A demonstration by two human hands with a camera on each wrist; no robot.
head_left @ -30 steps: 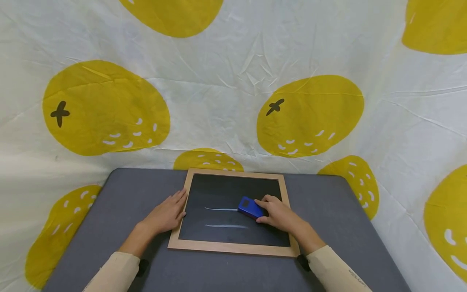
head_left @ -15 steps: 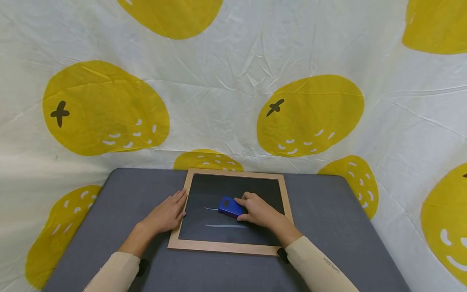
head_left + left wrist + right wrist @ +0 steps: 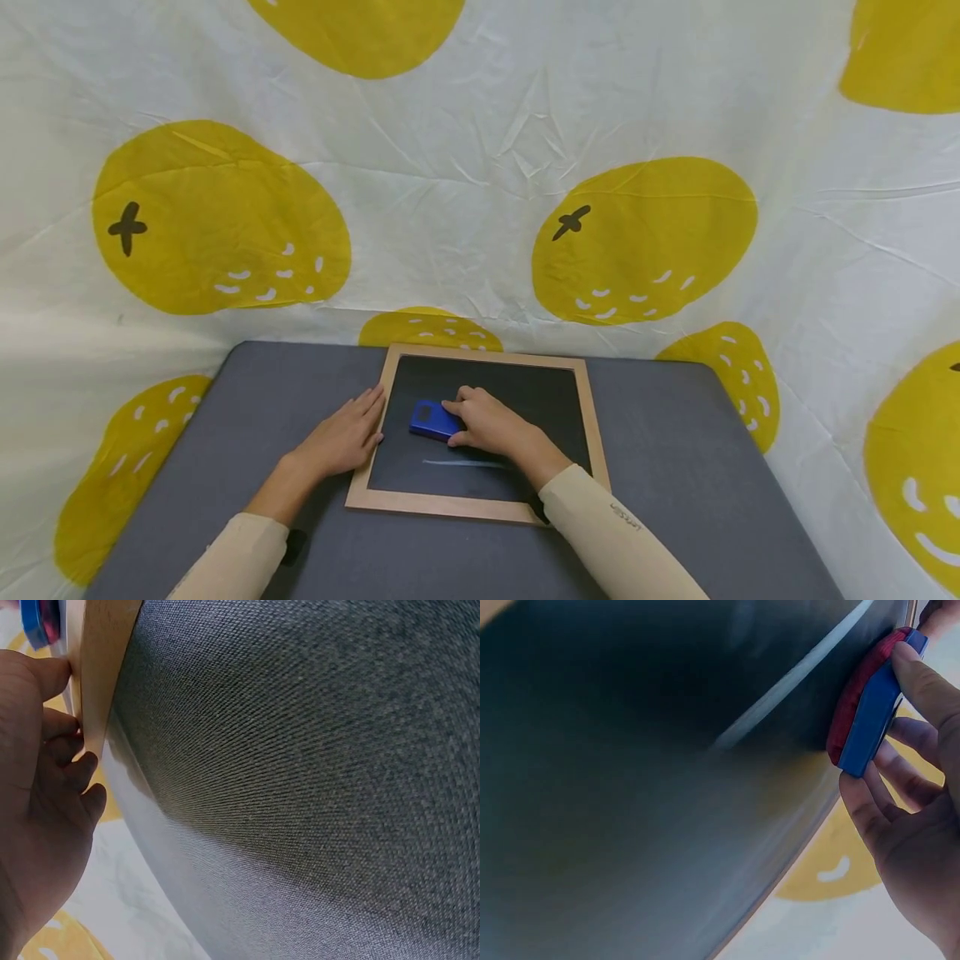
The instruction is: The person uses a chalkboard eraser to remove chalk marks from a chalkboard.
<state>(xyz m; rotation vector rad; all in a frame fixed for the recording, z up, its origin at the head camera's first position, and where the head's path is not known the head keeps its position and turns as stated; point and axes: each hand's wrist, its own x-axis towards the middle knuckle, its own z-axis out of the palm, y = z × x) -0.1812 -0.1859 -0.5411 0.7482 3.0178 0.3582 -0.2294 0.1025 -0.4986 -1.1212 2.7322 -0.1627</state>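
Note:
A chalkboard (image 3: 525, 387) with a light wooden frame (image 3: 438, 503) lies on the table. My right hand (image 3: 491, 423) grips a blue chalkboard eraser (image 3: 432, 421) on the left half of the board. In the right wrist view, the red felt pad (image 3: 853, 701) of the eraser faces the black surface, with thumb and fingers pinching its blue body. One pale chalk line (image 3: 463, 463) shows below the eraser, partly hidden by the right arm. My left hand (image 3: 347, 437) rests against the frame's left side, its fingertips touching the wood in the left wrist view.
The dark grey table (image 3: 652, 433) extends around the board on both sides and in front. Behind and beside it hangs a white cloth (image 3: 442, 208) printed with large yellow fruit shapes.
My right hand has slid the eraser leftward along the upper chalk line, and that line no longer shows. The lower line looks the same. My left hand has stayed at the frame.

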